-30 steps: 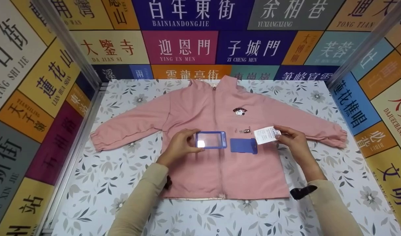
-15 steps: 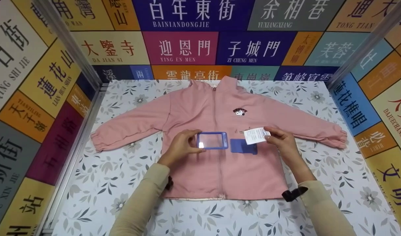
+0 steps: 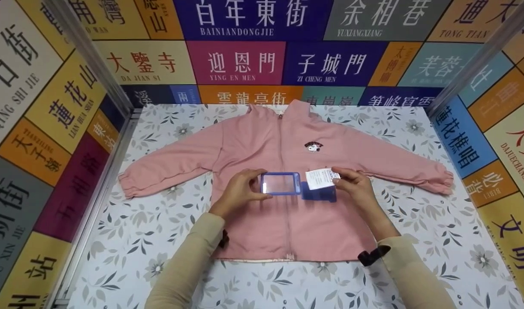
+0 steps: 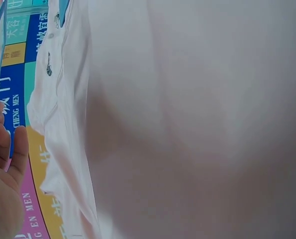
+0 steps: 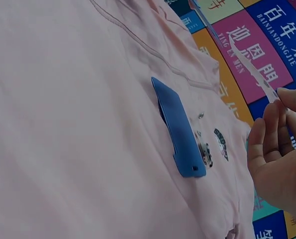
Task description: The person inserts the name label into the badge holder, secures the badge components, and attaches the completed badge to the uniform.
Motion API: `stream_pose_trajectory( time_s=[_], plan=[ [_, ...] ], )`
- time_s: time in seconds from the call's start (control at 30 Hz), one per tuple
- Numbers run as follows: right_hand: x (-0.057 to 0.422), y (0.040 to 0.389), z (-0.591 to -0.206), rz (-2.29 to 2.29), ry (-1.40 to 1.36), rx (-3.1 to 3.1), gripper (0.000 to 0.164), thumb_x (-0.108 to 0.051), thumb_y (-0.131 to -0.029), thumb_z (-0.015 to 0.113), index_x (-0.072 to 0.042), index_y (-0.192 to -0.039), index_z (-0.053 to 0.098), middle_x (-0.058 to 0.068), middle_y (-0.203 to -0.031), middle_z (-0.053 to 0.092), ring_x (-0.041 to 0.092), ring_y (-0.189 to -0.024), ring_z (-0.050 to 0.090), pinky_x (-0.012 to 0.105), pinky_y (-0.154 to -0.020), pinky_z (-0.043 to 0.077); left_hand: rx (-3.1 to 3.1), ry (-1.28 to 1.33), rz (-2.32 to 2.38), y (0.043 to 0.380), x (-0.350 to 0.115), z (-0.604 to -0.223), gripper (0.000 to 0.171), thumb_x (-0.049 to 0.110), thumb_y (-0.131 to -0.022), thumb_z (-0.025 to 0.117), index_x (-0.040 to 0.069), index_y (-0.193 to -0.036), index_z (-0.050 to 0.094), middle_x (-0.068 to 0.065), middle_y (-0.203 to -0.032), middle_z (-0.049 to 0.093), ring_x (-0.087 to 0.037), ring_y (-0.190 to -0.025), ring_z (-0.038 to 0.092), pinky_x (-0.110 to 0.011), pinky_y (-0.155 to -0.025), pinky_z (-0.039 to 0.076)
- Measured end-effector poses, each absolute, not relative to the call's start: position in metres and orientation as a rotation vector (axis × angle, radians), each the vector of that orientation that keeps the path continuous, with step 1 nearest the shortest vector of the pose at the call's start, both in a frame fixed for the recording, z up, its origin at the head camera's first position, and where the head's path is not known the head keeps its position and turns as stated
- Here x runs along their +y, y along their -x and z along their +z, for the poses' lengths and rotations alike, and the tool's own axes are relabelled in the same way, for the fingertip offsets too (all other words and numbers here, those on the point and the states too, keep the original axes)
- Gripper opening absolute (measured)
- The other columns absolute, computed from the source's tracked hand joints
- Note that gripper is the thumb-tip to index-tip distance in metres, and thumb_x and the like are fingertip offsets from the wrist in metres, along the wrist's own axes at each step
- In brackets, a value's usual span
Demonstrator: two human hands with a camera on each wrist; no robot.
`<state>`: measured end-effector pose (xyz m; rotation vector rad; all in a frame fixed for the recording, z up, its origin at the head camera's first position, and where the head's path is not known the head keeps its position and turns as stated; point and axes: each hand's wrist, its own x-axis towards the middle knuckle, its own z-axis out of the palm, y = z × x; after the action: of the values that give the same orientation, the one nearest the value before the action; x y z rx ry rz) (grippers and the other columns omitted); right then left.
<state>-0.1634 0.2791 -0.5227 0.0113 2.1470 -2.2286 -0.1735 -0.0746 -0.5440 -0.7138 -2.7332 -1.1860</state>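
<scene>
My left hand (image 3: pixel 240 191) pinches the left end of a clear badge holder with a blue frame (image 3: pixel 281 183), held over the pink jacket's zipper. In my right hand (image 3: pixel 357 193), thumb and fingers pinch a white printed card (image 3: pixel 321 178) at its right edge. The card hangs just right of the badge holder, tilted. Beneath it a flat blue plastic piece (image 3: pixel 322 195) lies on the jacket, partly covered in the head view. The right wrist view shows that blue piece (image 5: pixel 180 132) whole, with a small metal clip (image 5: pixel 207 154) beside it.
The pink zip jacket (image 3: pixel 253 223) lies spread, sleeves out, on a white leaf-patterned table cover (image 3: pixel 322 279). A small embroidered patch (image 3: pixel 312 146) is on its chest. Panels of coloured signs (image 3: pixel 240 62) stand upright behind and on both sides.
My right hand has carried the white card leftward, over the blue plastic piece and close to the badge holder. The clip is now hidden in the head view. My left hand has shifted slightly right.
</scene>
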Motion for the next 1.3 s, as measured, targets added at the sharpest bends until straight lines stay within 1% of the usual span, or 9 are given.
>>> stream_pose_trajectory(
  time_s=[0.07, 0.13, 0.3, 0.37, 0.4, 0.57, 0.73, 1.07, 1.3],
  plan=[
    [0.275, 0.164, -0.524, -2.218, -0.008, 2.145, 0.045, 0.002, -0.086, 0.071, 0.014, -0.128, 0.057, -0.007, -0.107, 0.069, 0.005, -0.095, 0.062, 0.019, -0.079, 0.057, -2.729, 0.719, -1.183, 0.174, -0.074, -0.544, 0.075, 0.051, -0.069, 0.086, 0.014, -0.13, 0.064, 0.001, -0.082, 0.06, -0.009, -0.073, 0.049, -0.025, -0.069, 0.045],
    [0.271, 0.164, -0.525, -2.196, -0.009, 2.165, 0.044, 0.0, -0.086, 0.072, 0.01, -0.127, 0.061, -0.003, -0.112, 0.068, 0.005, -0.097, 0.06, 0.017, -0.08, 0.056, -2.727, 0.718, -1.186, 0.174, -0.073, -0.544, 0.075, 0.05, -0.068, 0.087, 0.014, -0.13, 0.064, 0.0, -0.082, 0.06, -0.009, -0.073, 0.049, -0.025, -0.07, 0.044],
    [0.263, 0.164, -0.525, -2.142, -0.017, 2.207, 0.042, -0.002, -0.085, 0.073, 0.007, -0.126, 0.063, -0.01, -0.115, 0.069, 0.003, -0.101, 0.059, 0.013, -0.081, 0.053, -2.722, 0.705, -1.19, 0.173, -0.07, -0.544, 0.074, 0.046, -0.068, 0.088, 0.013, -0.13, 0.064, 0.0, -0.082, 0.059, -0.009, -0.073, 0.048, -0.024, -0.069, 0.044],
    [0.26, 0.164, -0.525, -2.149, -0.021, 2.195, 0.043, 0.001, -0.085, 0.072, 0.01, -0.126, 0.061, -0.014, -0.112, 0.07, 0.003, -0.1, 0.059, 0.013, -0.079, 0.052, -2.719, 0.708, -1.19, 0.173, -0.07, -0.544, 0.073, 0.044, -0.068, 0.088, 0.013, -0.13, 0.064, 0.0, -0.081, 0.059, -0.009, -0.073, 0.048, -0.024, -0.069, 0.044],
    [0.259, 0.165, -0.525, -2.147, -0.017, 2.195, 0.043, 0.001, -0.085, 0.072, 0.011, -0.126, 0.061, -0.014, -0.112, 0.069, 0.003, -0.099, 0.059, 0.013, -0.079, 0.052, -2.719, 0.711, -1.187, 0.173, -0.069, -0.544, 0.073, 0.045, -0.068, 0.088, 0.013, -0.13, 0.064, 0.0, -0.08, 0.059, -0.009, -0.073, 0.048, -0.024, -0.068, 0.044],
    [0.252, 0.165, -0.525, -2.166, 0.016, 2.185, 0.043, 0.006, -0.084, 0.071, 0.014, -0.124, 0.06, -0.008, -0.104, 0.071, 0.004, -0.088, 0.06, 0.014, -0.074, 0.052, -2.718, 0.719, -1.176, 0.173, -0.069, -0.544, 0.073, 0.045, -0.069, 0.088, 0.013, -0.129, 0.064, -0.001, -0.08, 0.06, -0.009, -0.073, 0.049, -0.024, -0.068, 0.044],
    [0.25, 0.165, -0.526, -2.179, 0.02, 2.168, 0.042, 0.007, -0.083, 0.071, 0.016, -0.122, 0.06, -0.004, -0.095, 0.07, 0.005, -0.082, 0.06, 0.014, -0.072, 0.052, -2.719, 0.711, -1.167, 0.173, -0.07, -0.545, 0.074, 0.045, -0.068, 0.088, 0.012, -0.129, 0.065, -0.001, -0.081, 0.06, -0.01, -0.073, 0.049, -0.025, -0.068, 0.044],
    [0.249, 0.164, -0.527, -2.2, -0.003, 2.113, 0.041, 0.006, -0.084, 0.07, 0.014, -0.123, 0.059, -0.004, -0.093, 0.07, 0.006, -0.086, 0.063, 0.015, -0.075, 0.053, -2.701, 0.711, -1.185, 0.172, -0.07, -0.547, 0.074, 0.042, -0.068, 0.089, 0.01, -0.129, 0.064, -0.003, -0.082, 0.061, -0.01, -0.072, 0.05, -0.026, -0.068, 0.046],
    [0.247, 0.165, -0.527, -2.213, 0.026, 2.093, 0.042, 0.005, -0.085, 0.069, 0.016, -0.124, 0.058, -0.003, -0.094, 0.07, 0.008, -0.087, 0.062, 0.016, -0.075, 0.053, -2.715, 0.685, -1.181, 0.172, -0.07, -0.545, 0.075, 0.045, -0.067, 0.089, 0.013, -0.13, 0.064, -0.002, -0.082, 0.06, -0.009, -0.074, 0.049, -0.025, -0.069, 0.045]
  ],
)
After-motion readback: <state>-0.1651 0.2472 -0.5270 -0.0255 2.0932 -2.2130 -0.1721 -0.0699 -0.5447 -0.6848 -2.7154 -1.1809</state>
